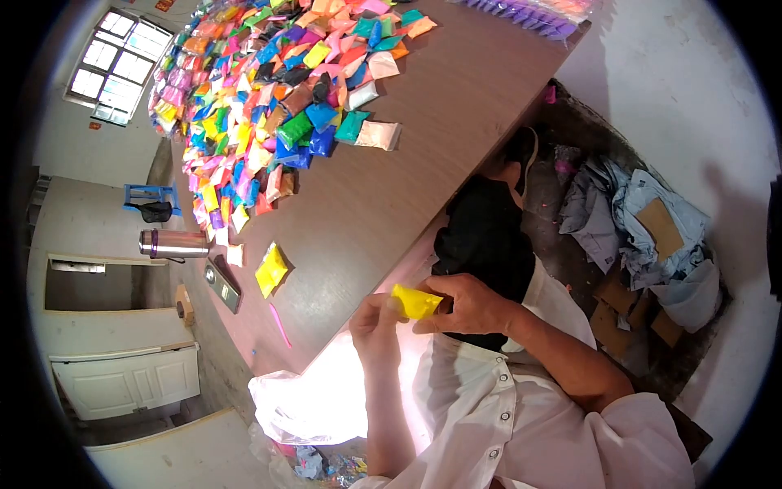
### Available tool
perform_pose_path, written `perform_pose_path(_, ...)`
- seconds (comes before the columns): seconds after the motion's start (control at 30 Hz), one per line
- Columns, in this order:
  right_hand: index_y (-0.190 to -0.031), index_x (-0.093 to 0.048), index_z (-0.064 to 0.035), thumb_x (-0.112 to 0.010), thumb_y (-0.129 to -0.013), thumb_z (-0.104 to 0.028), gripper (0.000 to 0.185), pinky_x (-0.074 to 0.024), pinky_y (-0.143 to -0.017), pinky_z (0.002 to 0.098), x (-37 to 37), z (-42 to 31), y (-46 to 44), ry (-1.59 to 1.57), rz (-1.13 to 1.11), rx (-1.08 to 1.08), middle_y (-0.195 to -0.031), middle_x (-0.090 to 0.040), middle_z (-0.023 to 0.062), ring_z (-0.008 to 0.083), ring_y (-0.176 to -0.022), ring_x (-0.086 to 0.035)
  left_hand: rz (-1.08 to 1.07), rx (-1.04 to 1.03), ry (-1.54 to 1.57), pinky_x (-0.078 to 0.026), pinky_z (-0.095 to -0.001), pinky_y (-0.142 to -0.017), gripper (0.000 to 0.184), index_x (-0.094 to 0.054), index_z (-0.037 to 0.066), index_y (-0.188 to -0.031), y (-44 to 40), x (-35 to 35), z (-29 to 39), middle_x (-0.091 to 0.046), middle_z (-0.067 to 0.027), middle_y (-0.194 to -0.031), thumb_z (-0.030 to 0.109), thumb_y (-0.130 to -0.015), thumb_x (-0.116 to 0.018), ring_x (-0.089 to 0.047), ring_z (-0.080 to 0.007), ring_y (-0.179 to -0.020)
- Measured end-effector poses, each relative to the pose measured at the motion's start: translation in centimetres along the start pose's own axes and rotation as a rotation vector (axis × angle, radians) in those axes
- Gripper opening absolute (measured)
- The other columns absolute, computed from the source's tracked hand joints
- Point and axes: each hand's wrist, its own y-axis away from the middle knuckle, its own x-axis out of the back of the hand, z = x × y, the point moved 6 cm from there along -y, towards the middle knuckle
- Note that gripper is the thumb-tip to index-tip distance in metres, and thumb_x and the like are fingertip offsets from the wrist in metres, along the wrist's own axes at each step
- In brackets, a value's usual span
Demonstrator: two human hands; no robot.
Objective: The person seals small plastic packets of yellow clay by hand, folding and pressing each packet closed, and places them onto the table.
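Between my two hands, above my lap by the table's edge, is a small yellow packet (417, 302). The fingertips of my left hand (377, 324) pinch its left end. My right hand (468, 306) grips the other end with thumb and fingers. Another yellow packet (271, 270) lies on the brown table (407, 187), beside a thin pink strip (280, 326). Farther up the table spreads a large heap of small packets (269, 106) in many colours.
A steel flask (173, 244) and a phone (222, 285) stand and lie near the table's left edge. Purple bristly items (529, 18) are at the top. Grey plastic bags (664, 216) and cardboard pieces (611, 326) lie on the floor at right. A white plastic bag (305, 407) hangs below the table.
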Motion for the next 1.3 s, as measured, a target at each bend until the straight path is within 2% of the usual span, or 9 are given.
perform_pose_path(0.03,-0.113,-0.069,-0.0003,-0.085,-0.089,-0.020,0.035,-0.0549,-0.078,0.0278,0.0,0.0,0.0,0.060,-0.003,-0.013,-0.096,-0.072,0.0067,0.0113,-0.083,-0.066,0.015,0.018,0.045,-0.052,-0.0255,-0.077,0.014,-0.072,0.000,-0.103,0.0,-0.2,0.2,-0.073,-0.0044,-0.089,0.014,-0.099,-0.073,-0.066,-0.0121,-0.080)
perform_pose_path(0.07,-0.113,-0.069,-0.0003,-0.085,-0.089,-0.020,0.035,-0.0549,-0.078,0.0278,-0.1,0.4,0.0,0.061,-0.004,-0.013,-0.096,-0.072,0.0067,0.0113,-0.083,-0.066,0.031,0.036,0.090,-0.052,-0.0256,-0.078,0.014,-0.072,0.000,-0.103,0.1,-0.3,0.4,-0.073,-0.0044,-0.090,0.014,-0.099,-0.073,-0.066,-0.0119,-0.082)
perform_pose_path(0.13,-0.106,-0.069,0.0008,-0.083,-0.088,-0.025,0.034,-0.0557,-0.077,0.0346,-0.1,1.5,0.0,0.017,0.034,-0.025,-0.094,-0.072,0.0158,0.0244,-0.083,-0.071,0.060,0.038,0.064,-0.053,-0.0258,-0.079,0.013,-0.072,0.001,-0.101,0.2,-1.0,1.1,-0.073,-0.0047,-0.092,0.013,-0.099,-0.073,-0.067,-0.0118,-0.083)
perform_pose_path(0.37,-0.106,-0.069,0.0007,-0.082,-0.088,-0.025,0.034,-0.0554,-0.076,0.0355,-0.2,0.8,0.1,0.019,-0.019,-0.052,-0.091,-0.071,0.0174,0.0278,-0.080,-0.071,-0.007,0.030,0.011,-0.052,-0.0256,-0.084,0.011,-0.073,0.000,-0.094,-0.1,-0.3,0.2,-0.074,-0.0046,-0.097,0.011,-0.097,-0.074,-0.066,-0.0115,-0.088)
perform_pose_path(0.47,-0.107,-0.068,0.0008,-0.079,-0.089,-0.024,0.033,-0.0551,-0.075,0.0357,0.1,0.0,0.1,0.031,0.053,0.049,-0.091,-0.071,0.0179,0.0279,-0.080,-0.070,0.012,0.011,-0.006,-0.052,-0.0260,-0.086,0.011,-0.073,0.000,-0.093,-0.2,-0.2,0.2,-0.074,-0.0046,-0.096,0.010,-0.097,-0.074,-0.066,-0.0113,-0.089)
perform_pose_path(0.67,-0.110,-0.067,0.0011,-0.075,-0.092,-0.020,0.029,-0.0537,-0.075,0.0342,-0.2,1.8,0.1,-0.079,0.042,-0.001,-0.092,-0.070,0.0156,0.0227,-0.080,-0.067,0.094,0.052,-0.036,-0.052,-0.0263,-0.086,0.012,-0.074,0.001,-0.097,0.2,-0.1,0.4,-0.074,-0.0039,-0.096,0.012,-0.098,-0.074,-0.066,-0.0113,-0.089)
perform_pose_path(0.83,-0.109,-0.067,0.0018,-0.072,-0.095,-0.021,0.027,-0.0527,-0.076,0.0323,0.1,1.3,0.1,-0.091,0.010,-0.021,-0.090,-0.068,0.0115,0.0178,-0.082,-0.065,0.026,0.045,-0.030,-0.051,-0.0262,-0.087,0.012,-0.074,0.002,-0.100,0.1,0.8,0.0,-0.073,-0.0022,-0.096,0.014,-0.099,-0.072,-0.065,-0.0106,-0.089)
perform_pose_path(0.97,-0.109,-0.068,0.0017,-0.069,-0.098,-0.023,0.027,-0.0522,-0.076,0.0313,-0.1,1.9,0.0,-0.184,0.007,-0.048,-0.089,-0.068,0.0105,0.0166,-0.083,-0.065,-0.042,0.071,0.121,-0.051,-0.0262,-0.087,0.012,-0.072,0.002,-0.103,0.1,0.9,-1.0,-0.073,-0.0014,-0.098,0.014,-0.100,-0.070,-0.065,-0.0102,-0.088)
perform_pose_path(1.3,-0.105,-0.067,0.0012,-0.067,-0.100,-0.026,0.028,-0.0520,-0.074,0.0319,0.0,2.2,0.1,-0.191,0.045,-0.029,-0.089,-0.067,0.0105,0.0160,-0.081,-0.064,-0.063,0.042,-0.006,-0.056,-0.0269,-0.081,0.009,-0.071,-0.001,-0.099,0.2,-0.6,0.2,-0.073,-0.0047,-0.093,0.008,-0.098,-0.072,-0.068,-0.0114,-0.086)
